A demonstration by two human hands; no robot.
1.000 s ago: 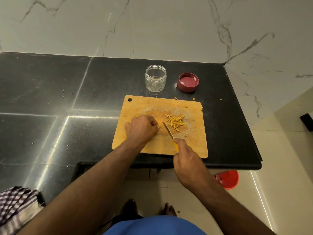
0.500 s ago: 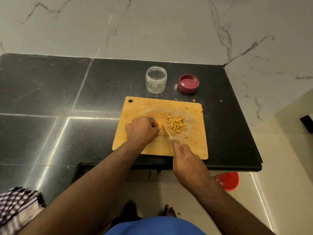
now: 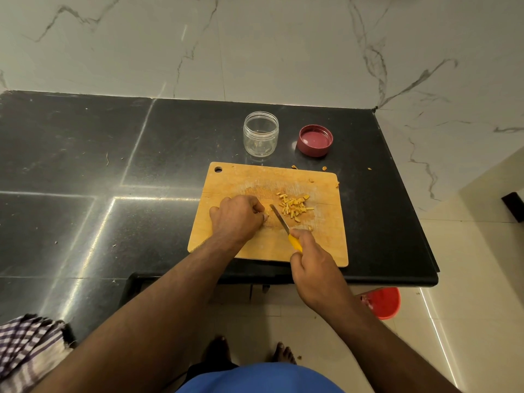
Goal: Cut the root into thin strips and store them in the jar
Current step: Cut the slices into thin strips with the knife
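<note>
- The cutting board (image 3: 243,180) lies at the desk's (image 3: 85,154) front edge, toward its right end.
- The left hand (image 3: 236,218) rests on the board's middle, fingers curled down over the piece of root (image 3: 266,216); only a pale sliver of the root shows at the fingertips, so its shape is hard to make out.
- The right hand (image 3: 314,268) grips the yellow handle of the knife (image 3: 279,219) at the board's front edge, the blade slanting away toward the board's middle, just right of the left hand's fingertips.
- A small heap of cut strips (image 3: 293,207) lies on the board right of the blade, apart from it.
- The jar (image 3: 261,134) stands upright and open behind the board's far edge, nothing visible inside it.
- The red lid (image 3: 314,140) lies upside down beside the jar, on its right.
- A few stray bits (image 3: 295,167) lie on the desk by the board's far right corner.
</note>
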